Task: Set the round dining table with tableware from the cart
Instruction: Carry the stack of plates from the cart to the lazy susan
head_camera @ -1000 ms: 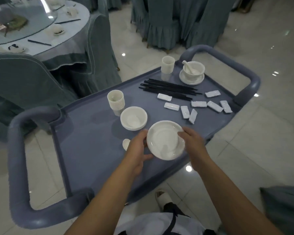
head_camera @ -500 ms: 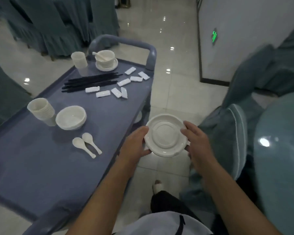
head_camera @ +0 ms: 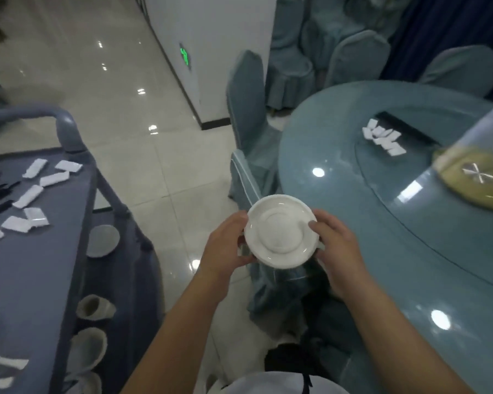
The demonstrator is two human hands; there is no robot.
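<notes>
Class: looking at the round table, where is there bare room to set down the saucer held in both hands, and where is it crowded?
Free: the table's near rim band, between the covered chair and the glass turntable. Crowded: the white rests and yellow dish. Both hands grip the saucer.

Dim, cool indoor light; ceiling lamps glare off the glossy floor (head_camera: 154, 155) and tabletop (head_camera: 353, 211); edges motion-blurred and wide-angle warped.

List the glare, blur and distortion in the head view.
Head view: ceiling lights glare off the glass top of the round table and the floor tiles; motion blur smears the cart and the chopstick rests; wide-angle distortion bends the edges; the saucer stays fairly sharp.
</notes>
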